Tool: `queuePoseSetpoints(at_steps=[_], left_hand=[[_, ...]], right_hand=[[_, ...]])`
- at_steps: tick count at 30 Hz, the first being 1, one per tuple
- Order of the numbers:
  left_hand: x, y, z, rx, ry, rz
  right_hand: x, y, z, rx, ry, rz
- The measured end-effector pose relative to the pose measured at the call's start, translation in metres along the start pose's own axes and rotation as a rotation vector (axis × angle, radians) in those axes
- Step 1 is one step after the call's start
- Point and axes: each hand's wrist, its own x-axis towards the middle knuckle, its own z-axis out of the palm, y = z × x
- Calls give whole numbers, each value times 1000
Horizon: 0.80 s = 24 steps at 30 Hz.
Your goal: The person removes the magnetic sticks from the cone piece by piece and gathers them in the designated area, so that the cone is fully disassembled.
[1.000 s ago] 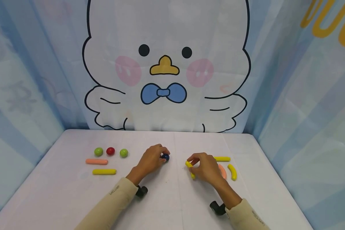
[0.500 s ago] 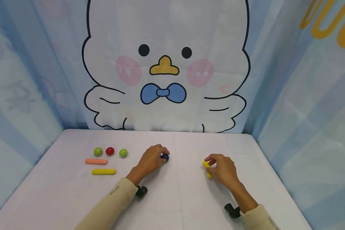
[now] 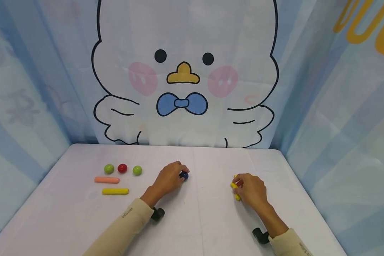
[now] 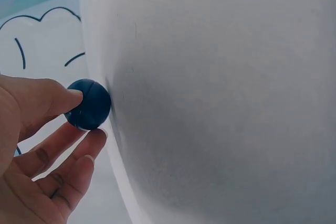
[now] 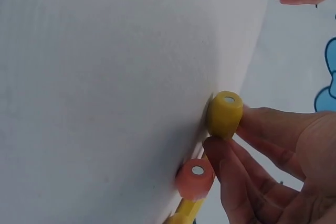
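My left hand (image 3: 169, 179) pinches a dark blue ball (image 4: 89, 106) between thumb and fingers, low over the white table near its middle. My right hand (image 3: 251, 188) holds a curved yellow stick (image 3: 236, 192) by thumb and fingertips, at or just above the tabletop. In the right wrist view a silver disc shows on the end of that yellow stick (image 5: 224, 116). Close beside it lies a pink stick (image 5: 194, 182) with a similar disc, and a straight yellow stick (image 5: 190, 211) shows behind. From the head view, my right hand hides most of these pieces.
On the table's left side sit two green balls (image 3: 109, 169) with a red ball (image 3: 122, 168) between them. Below them lie a straight pink stick (image 3: 107, 180) and a straight yellow stick (image 3: 115, 191). A printed curtain (image 3: 185, 131) hangs along the table's back edge.
My right hand has carried the curved yellow stick rightward from near the table's middle, and now covers the pieces lying there. The left hand stays in place with the blue ball.
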Motion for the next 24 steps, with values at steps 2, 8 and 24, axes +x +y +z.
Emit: queuePoseSetpoints(at_steps=[2, 8, 24], left_hand=[[-1, 0, 1, 9, -5, 8], [-4, -1, 1, 20, -20, 8], [-27, -9, -26, 40, -5, -45]], right_hand=[[-1, -1, 0, -8, -1, 4], [-4, -6, -4, -23, -12, 30], [-8, -9, -1, -27, 10, 6]])
